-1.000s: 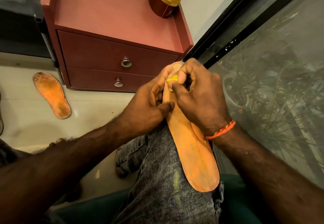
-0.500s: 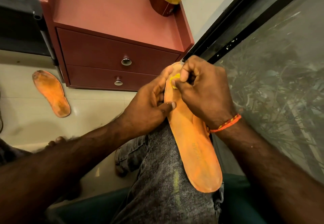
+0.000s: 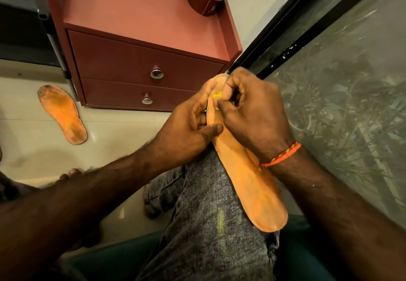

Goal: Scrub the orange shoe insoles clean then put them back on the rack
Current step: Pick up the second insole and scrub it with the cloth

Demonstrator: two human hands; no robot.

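Fingers of right hand (image 3: 254,113) pinch seemingly yellow scrubber (image 3: 217,96) against left-held insole (image 3: 248,175).

One orange insole (image 3: 250,184) lengthwise on grey-trousered thigh, toe end gripped; second, grimier insole (image 3: 62,118) flat on floor, well apart

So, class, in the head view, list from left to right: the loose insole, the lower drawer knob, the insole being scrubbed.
Dirty orange insole on the floor → round metal lower drawer knob → orange insole on the knee.
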